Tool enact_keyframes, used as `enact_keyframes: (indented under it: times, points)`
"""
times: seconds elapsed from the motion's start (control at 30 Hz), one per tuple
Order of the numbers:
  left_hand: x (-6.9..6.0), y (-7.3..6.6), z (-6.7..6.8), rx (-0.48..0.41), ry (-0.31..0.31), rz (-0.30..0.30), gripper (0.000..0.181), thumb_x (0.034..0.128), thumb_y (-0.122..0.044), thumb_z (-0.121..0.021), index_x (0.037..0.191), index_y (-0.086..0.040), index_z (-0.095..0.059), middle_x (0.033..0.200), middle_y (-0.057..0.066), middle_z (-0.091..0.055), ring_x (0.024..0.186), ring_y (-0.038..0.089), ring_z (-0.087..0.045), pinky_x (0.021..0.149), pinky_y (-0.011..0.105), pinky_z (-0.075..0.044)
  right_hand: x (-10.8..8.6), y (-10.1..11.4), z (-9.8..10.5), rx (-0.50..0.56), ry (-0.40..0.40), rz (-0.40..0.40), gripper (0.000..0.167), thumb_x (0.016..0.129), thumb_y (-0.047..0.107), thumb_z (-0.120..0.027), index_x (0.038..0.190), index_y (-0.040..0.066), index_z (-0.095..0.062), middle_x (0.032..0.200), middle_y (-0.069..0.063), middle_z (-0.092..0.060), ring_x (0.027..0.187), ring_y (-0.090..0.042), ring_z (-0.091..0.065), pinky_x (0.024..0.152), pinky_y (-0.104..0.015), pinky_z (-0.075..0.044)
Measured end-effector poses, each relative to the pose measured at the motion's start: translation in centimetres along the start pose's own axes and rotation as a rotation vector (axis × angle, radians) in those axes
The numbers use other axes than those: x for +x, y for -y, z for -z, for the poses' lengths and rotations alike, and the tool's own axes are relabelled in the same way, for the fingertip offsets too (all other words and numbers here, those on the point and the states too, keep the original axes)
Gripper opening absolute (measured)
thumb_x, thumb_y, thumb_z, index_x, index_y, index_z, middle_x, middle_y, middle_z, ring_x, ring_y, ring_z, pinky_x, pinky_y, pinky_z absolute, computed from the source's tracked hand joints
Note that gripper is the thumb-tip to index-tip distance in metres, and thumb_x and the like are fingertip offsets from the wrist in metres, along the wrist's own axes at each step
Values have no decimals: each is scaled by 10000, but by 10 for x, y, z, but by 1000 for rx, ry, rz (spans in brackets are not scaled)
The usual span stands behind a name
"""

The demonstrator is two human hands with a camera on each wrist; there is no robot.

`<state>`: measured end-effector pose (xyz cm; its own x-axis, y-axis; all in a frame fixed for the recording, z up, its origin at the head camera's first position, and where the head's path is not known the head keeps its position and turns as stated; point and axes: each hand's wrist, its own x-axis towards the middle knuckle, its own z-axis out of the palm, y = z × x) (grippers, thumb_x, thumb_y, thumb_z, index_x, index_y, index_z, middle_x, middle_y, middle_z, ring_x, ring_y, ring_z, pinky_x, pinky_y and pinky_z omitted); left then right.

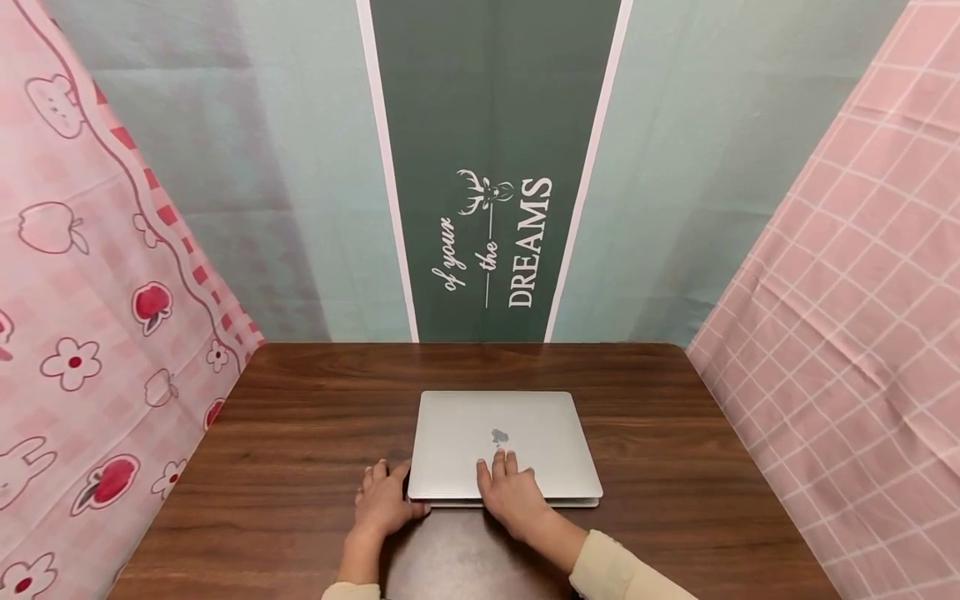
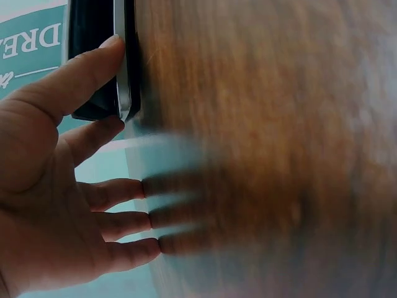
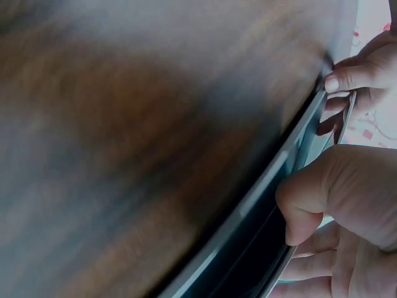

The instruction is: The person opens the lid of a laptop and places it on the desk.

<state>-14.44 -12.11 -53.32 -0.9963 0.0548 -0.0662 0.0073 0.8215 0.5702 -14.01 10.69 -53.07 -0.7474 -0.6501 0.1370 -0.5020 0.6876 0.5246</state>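
In the head view, a thin silver rectangular metal laptop (image 1: 468, 433) lies just ahead of both hands on the dark brown wood-grain desk (image 1: 300, 433), its long axis running left to right, with the left hand (image 1: 381, 502) at its near left corner and the right hand (image 1: 515, 497) at the middle of its near edge. In the left wrist view, the left hand is loosely spread, thumb and forefinger touching the corner. The right wrist view shows the right hand pinching the slightly raised lid (image 1: 540, 425) between bent thumb and fingers.
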Motion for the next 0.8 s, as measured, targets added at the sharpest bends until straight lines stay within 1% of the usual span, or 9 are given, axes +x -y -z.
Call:
enact_keyframes:
  times: [0.07,0.17,0.3,0.5,0.57,0.67,0.8]
  points:
    - [0,-1,0,5,5,9,766,604,-323,-840,1268,-59,-564,1323,354,-343,1225,561,-253,878,692,-263,0,-2,1,-10,-16,6,648,633,301,-809,1202,82,-588,1094,-220,-607,966,-342,-590,486,-390,-511]
    - [0,-2,0,6,13,11,765,610,-323,-834,1272,-53,-561,1331,350,-337,1235,548,-247,887,687,-259,-1,-3,2,-44,-52,13,585,673,297,-782,1186,83,-601,1077,-211,-617,944,-332,-601,456,-375,-500]
    - [0,-2,0,2,16,6,763,610,-319,-824,1269,-41,-559,1333,353,-331,1241,541,-241,893,683,-255,0,-4,3,-71,-83,11,509,717,285,-745,1167,88,-611,1058,-204,-625,923,-324,-608,448,-378,-494]
    - [-1,0,-1,-13,13,12,759,614,-326,-820,1268,-42,-558,1346,344,-323,1251,535,-230,901,682,-246,3,-12,11,-61,-60,36,490,747,288,-721,1174,84,-594,1054,-197,-618,925,-318,-600,445,-366,-490]
    - [-2,0,0,-13,10,8,756,619,-328,-820,1270,-49,-558,1349,345,-317,1251,538,-227,903,681,-245,3,-15,13,-58,-72,49,495,734,299,-726,1161,83,-596,1038,-189,-621,906,-307,-601,430,-349,-483]
    - [-3,-1,2,-19,15,10,755,634,-331,-817,1284,-59,-547,1367,348,-291,1262,542,-206,920,677,-230,4,-21,16,-33,-126,61,495,691,283,-750,1115,75,-601,993,-179,-627,851,-284,-599,401,-319,-465]
    - [-5,-2,3,-37,29,19,758,651,-334,-811,1296,-49,-532,1386,353,-258,1275,544,-175,937,676,-207,7,-30,20,36,-208,67,476,622,204,-777,1032,60,-584,887,-153,-616,733,-242,-570,370,-288,-438]
